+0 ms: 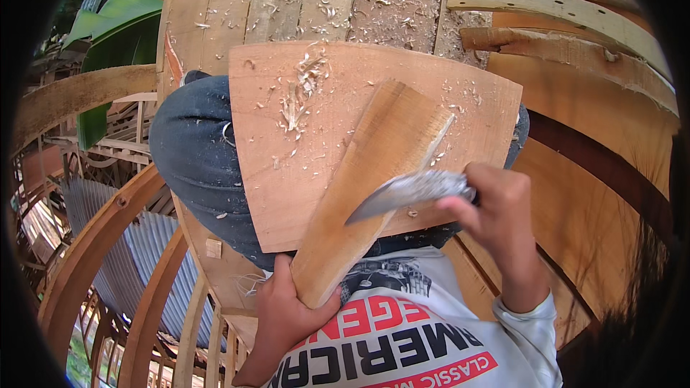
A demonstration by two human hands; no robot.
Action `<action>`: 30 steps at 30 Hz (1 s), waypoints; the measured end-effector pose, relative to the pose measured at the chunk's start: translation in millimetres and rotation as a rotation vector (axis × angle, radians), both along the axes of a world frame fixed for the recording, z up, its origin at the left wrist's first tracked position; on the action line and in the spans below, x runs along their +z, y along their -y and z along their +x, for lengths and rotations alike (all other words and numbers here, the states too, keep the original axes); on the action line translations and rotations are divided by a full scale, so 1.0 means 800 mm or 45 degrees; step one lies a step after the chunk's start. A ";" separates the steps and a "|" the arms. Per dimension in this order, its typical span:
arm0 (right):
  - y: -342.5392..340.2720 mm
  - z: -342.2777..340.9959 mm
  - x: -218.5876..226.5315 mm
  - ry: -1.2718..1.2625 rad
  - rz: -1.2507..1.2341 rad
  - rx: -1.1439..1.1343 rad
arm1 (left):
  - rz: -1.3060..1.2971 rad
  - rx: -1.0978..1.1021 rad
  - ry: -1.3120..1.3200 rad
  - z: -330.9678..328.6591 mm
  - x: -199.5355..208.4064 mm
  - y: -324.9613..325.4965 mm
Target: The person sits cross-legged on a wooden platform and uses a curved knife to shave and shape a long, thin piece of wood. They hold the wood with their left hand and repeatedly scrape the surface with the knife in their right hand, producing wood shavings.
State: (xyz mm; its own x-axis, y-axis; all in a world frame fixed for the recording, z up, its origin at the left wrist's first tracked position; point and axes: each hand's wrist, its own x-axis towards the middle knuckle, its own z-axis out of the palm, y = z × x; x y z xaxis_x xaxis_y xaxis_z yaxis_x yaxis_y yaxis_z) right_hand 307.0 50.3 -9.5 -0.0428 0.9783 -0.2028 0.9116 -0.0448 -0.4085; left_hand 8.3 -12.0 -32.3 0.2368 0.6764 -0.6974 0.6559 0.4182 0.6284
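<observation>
A short wooden plank (388,140) slants across a wide board on my lap, its lower end near my shirt. My left hand (295,302) is closed round that lower end. In my right hand (496,201) is a knife (402,192) with a broad, curved blade, gripped by its handle, which my fingers mostly hide. The blade lies over the plank's right edge, its tip pointing left; whether it touches the wood I cannot tell. Under the plank, the wide board (280,172) rests across my legs, with curled wood shavings (309,75) scattered on it.
My knees (198,151) stick out beside the board. Planks strewn with shavings (280,0) stretch away at the far side. Curved wooden ribs (560,11) stand at the right, more ribs (100,251) at the left. Corrugated metal sheets (162,251) and a large green leaf (118,25) lie beyond the left side.
</observation>
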 end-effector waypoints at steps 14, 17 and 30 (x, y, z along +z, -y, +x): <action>0.015 -0.006 -0.008 0.202 -0.050 0.135 | 0.049 0.020 -0.076 0.006 0.008 0.003; 0.007 -0.001 -0.013 0.272 0.046 0.129 | 0.073 -0.027 -0.114 0.004 0.007 0.004; -0.047 0.086 0.011 0.150 0.201 -0.692 | 0.125 -0.127 -0.054 -0.009 0.002 0.020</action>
State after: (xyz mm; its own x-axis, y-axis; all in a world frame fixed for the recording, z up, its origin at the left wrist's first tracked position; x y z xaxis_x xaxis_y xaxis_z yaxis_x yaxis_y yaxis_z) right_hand 375.9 87.6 -0.3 0.4884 0.8722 -0.0253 0.8145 -0.4661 -0.3453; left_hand 0.9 -28.2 -30.4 0.2781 0.7164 -0.6398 0.7181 0.2873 0.6339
